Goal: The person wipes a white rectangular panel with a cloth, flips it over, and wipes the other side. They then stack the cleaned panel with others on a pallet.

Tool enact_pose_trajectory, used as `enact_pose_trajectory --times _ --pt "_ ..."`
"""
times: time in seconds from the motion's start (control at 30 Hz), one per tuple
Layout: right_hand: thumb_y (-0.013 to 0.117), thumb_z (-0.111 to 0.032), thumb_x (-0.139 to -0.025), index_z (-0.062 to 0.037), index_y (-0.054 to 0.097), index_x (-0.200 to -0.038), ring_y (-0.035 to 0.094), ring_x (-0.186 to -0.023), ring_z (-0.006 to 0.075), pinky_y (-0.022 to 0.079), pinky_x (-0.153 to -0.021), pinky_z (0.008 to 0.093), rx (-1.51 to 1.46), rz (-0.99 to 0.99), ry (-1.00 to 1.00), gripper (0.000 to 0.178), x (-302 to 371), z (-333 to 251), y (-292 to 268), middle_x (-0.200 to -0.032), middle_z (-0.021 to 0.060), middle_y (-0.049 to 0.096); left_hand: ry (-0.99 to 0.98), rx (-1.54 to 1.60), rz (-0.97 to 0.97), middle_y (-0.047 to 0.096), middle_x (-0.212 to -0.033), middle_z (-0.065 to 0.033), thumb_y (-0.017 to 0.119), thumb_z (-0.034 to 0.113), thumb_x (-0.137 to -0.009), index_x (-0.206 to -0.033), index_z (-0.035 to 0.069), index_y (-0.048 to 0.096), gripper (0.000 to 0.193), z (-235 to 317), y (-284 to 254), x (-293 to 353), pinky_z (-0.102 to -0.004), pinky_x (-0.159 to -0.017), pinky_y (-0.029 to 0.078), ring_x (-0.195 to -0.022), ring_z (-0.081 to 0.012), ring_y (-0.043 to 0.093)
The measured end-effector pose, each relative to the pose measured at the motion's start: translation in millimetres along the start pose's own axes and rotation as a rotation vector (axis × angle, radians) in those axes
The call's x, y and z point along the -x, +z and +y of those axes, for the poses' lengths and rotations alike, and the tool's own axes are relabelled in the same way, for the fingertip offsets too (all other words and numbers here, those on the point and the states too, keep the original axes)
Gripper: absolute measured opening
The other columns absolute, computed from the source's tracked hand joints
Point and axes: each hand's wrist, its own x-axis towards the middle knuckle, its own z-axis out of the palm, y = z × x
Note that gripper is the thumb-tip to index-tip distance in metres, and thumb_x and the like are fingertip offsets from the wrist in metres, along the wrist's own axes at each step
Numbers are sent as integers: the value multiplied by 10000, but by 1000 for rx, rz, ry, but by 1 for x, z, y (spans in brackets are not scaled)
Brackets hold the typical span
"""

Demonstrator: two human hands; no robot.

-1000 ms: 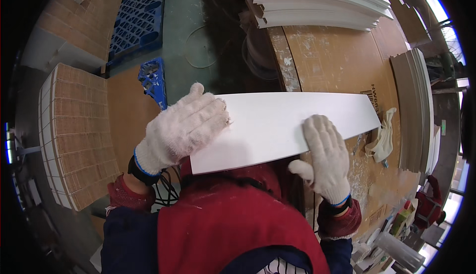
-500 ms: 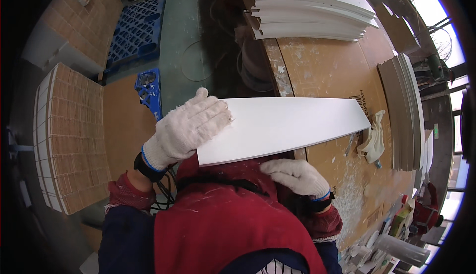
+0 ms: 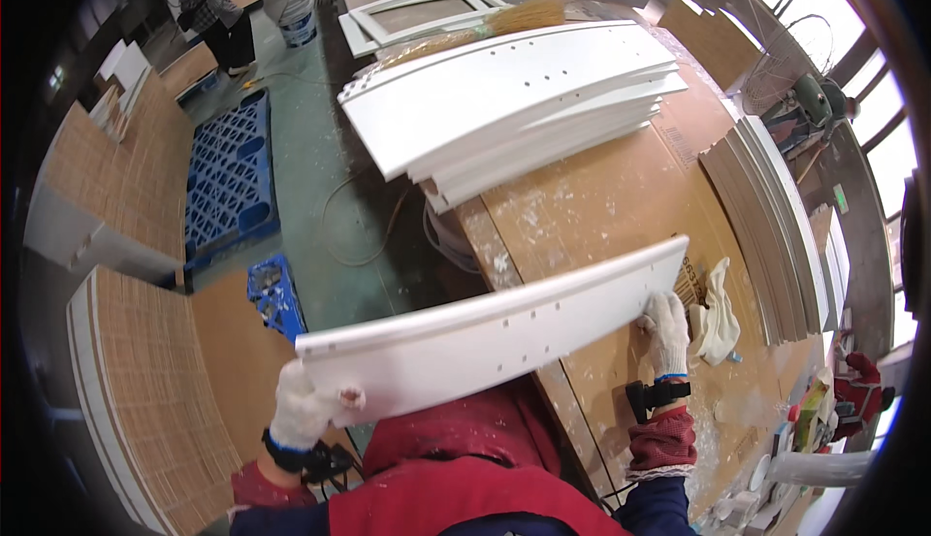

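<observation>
A long white panel (image 3: 465,327) with small drilled holes is tilted up in front of me, across the near edge of the workbench. My left hand (image 3: 308,405), in a pale knit glove, grips its left end, thumb on the holed face and fingers behind. At the lower right edge, my right hand (image 3: 665,332), gloved the same way, is closed on the panel near its right end. Beyond it lies a stack of similar white panels (image 3: 514,90), the top one showing rows of holes. Just right of my right hand rests a cream cloth glove (image 3: 716,318).
Brown cardboard (image 3: 582,206) covers the bench. More panels (image 3: 766,226) lean along its right side. Stacked boards (image 3: 165,390) stand at left, with a blue pallet (image 3: 233,172) on the floor behind. A brush (image 3: 524,18) and white frames (image 3: 427,12) lie beyond the stack. Far left, another person (image 3: 208,12) stands.
The panel has turned from lying flat with a plain face up to tilted with its holed face showing. My right hand has moved right onto it; my left now grips the end. The view has shifted.
</observation>
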Motion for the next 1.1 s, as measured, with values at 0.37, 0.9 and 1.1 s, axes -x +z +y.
enact_pose_trajectory --times 0.37,0.9,1.1 --pt "560 -368 -946 -56 467 -1296 614 -984 222 526 -816 382 -416 247 -44 478 -91 13 -26 -1134 111 603 -83 249 70 601 -760 -60 633 137 -805 -921 -77 603 246 43 -2 -26 -265 -595 448 -641 -119 548" --pt "525 -351 -956 -48 575 -948 532 -531 78 386 -417 226 -78 212 -480 308 -264 -184 53 -734 1 588 107 -161 28 508 -659 9 510 522 -918 -906 12 577 515 111 -13 -109 -247 -523 389 -583 -85 467" --pt "551 -388 -930 -56 579 -955 480 -477 105 334 -377 257 96 305 -491 334 -305 -225 101 -667 12 545 131 -427 147 622 -651 -121 450 663 -874 -954 -59 600 742 124 4 -149 -316 -576 478 -606 -212 639"
